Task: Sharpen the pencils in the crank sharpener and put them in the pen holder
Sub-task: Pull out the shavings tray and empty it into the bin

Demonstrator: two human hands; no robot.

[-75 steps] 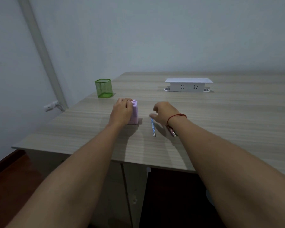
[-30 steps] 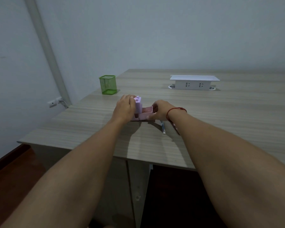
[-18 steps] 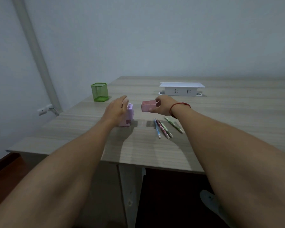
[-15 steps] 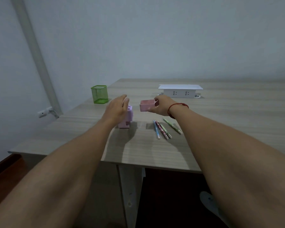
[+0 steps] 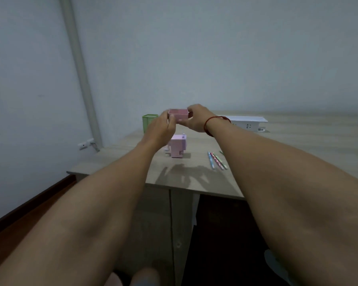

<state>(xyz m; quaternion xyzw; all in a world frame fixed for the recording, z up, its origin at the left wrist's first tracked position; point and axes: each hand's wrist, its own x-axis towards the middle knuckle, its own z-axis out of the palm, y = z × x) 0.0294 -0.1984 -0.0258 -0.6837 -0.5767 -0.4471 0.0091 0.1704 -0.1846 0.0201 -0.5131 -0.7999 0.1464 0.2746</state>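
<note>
Above the table [image 5: 298, 153] I see both hands raised, sharing a small pink tray [image 5: 178, 114]: my left hand [image 5: 161, 129] pinches its near-left side, my right hand [image 5: 196, 118] grips its right end. No writing is legible to me anywhere. Below, the pink crank sharpener [image 5: 178, 145] stands free, pencils [image 5: 217, 160] lie just right, and the green pen holder [image 5: 149, 122] sits behind.
</note>
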